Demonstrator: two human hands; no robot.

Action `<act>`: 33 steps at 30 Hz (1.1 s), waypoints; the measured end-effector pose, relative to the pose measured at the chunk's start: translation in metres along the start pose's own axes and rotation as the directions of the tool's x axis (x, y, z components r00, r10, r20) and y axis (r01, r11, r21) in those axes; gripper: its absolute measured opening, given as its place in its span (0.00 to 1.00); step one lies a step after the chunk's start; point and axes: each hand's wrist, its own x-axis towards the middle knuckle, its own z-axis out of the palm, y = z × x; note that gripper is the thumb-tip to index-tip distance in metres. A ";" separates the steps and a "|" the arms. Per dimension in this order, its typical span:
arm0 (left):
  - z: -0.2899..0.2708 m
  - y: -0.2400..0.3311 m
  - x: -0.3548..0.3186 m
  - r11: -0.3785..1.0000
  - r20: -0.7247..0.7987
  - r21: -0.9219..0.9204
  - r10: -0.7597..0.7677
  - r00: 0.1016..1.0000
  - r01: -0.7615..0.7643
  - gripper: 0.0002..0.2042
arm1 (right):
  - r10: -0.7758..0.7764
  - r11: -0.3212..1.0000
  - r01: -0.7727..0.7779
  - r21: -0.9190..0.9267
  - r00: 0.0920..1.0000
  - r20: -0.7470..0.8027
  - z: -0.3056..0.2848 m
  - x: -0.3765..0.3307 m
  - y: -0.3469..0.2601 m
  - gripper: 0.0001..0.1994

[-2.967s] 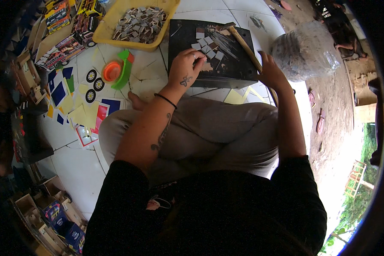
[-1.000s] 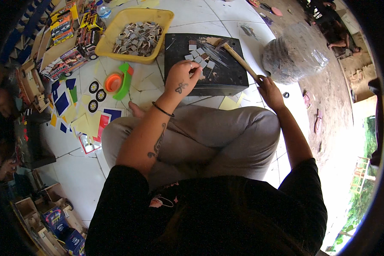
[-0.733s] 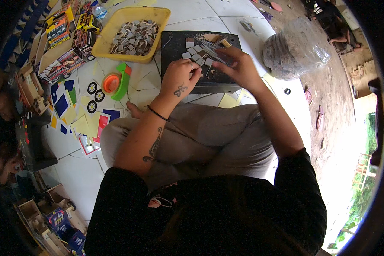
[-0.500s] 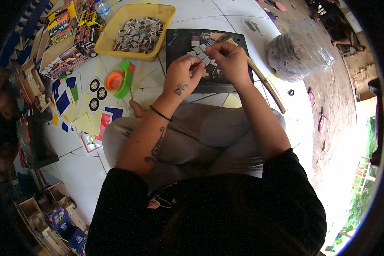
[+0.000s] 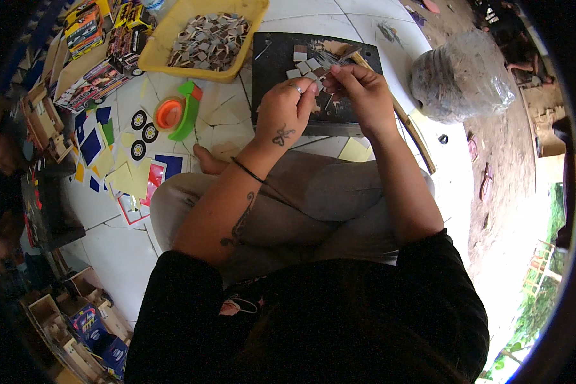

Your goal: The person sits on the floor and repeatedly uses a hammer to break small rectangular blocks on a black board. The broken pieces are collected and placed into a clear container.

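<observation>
My left hand [image 5: 284, 109] and my right hand [image 5: 368, 97] meet over the near part of a black slab [image 5: 272, 61] in front of my crossed legs. Thumb and fingers are pinched together on both; what lies between them is too small to make out. Just beyond the fingertips sit several small square pieces [image 5: 301, 57], grey and brown, partly hidden by the hands. Along the slab's right side, past my right hand, runs a long wooden handle [image 5: 413, 139], its far end among dark scraps.
Left of the slab stands a yellow basin [image 5: 152, 56] heaped with small squares. Nearer are a green tape dispenser [image 5: 187, 114], black toy wheels [image 5: 138, 150] and coloured paper sheets [image 5: 132, 179]. Boxed toy trucks [image 5: 91, 83] line the far left. A filled clear plastic bag [image 5: 454, 80] stands right.
My right hand has drawn a little right and back from the square pieces, uncovering more of them. My left hand has turned more upright. The whole view has shifted slightly.
</observation>
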 end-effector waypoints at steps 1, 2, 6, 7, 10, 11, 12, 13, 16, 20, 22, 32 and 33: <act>0.000 0.000 0.000 1.000 0.006 -0.022 0.018 1.000 -0.018 0.05 | 0.010 1.000 -0.010 -0.013 1.000 0.001 -0.001 0.000 0.000 0.11; 0.000 0.000 0.000 0.998 0.012 -0.044 0.037 0.999 -0.036 0.05 | 0.012 1.000 -0.011 -0.014 1.000 0.017 -0.002 0.000 -0.001 0.12; -0.002 0.000 0.002 0.986 0.034 -0.160 0.060 0.998 -0.054 0.05 | 0.017 0.998 -0.014 -0.055 0.998 0.054 -0.004 -0.001 -0.003 0.11; -0.003 0.001 0.002 0.985 0.037 -0.164 0.061 0.997 -0.054 0.05 | 0.009 0.999 -0.007 -0.041 0.998 0.059 -0.005 -0.002 -0.003 0.11; -0.004 0.002 0.002 0.981 0.048 -0.182 0.071 0.996 -0.061 0.06 | -0.007 1.000 0.008 -0.018 0.999 0.051 -0.004 -0.003 -0.004 0.12; -0.005 0.002 0.003 0.979 0.052 -0.191 0.080 0.995 -0.069 0.07 | -0.008 1.000 0.009 -0.018 0.998 0.060 -0.005 -0.004 -0.005 0.12; -0.005 0.002 0.003 0.977 0.056 -0.199 0.089 0.994 -0.076 0.07 | -0.007 1.000 0.008 -0.017 0.998 0.057 -0.005 -0.004 -0.005 0.12; -0.005 0.003 0.004 0.976 0.061 -0.208 0.082 0.995 -0.068 0.07 | -0.003 1.000 0.003 -0.007 0.997 0.072 -0.005 -0.005 -0.006 0.12; -0.008 0.004 0.004 0.971 0.093 -0.235 0.059 0.994 -0.035 0.08 | 0.019 0.999 -0.022 0.036 0.995 0.100 -0.007 -0.005 -0.009 0.12; -0.010 0.001 0.002 0.955 0.169 -0.294 0.001 0.986 0.050 0.09 | 0.054 0.994 -0.068 0.091 0.988 0.142 -0.010 -0.006 -0.009 0.12; -0.008 -0.005 0.001 0.946 0.213 -0.298 -0.062 0.975 0.125 0.08 | 0.026 1.000 -0.025 -0.006 0.995 0.093 -0.009 -0.004 -0.004 0.12; 0.009 -0.050 -0.003 0.977 0.117 0.180 0.091 0.989 -0.111 0.13 | -0.467 0.559 0.379 -0.737 0.879 0.097 -0.002 0.023 0.032 0.08; 0.007 -0.050 -0.004 0.974 0.116 0.201 0.086 0.990 -0.108 0.13 | -0.465 0.557 0.375 -0.741 0.880 0.096 -0.001 0.023 0.033 0.08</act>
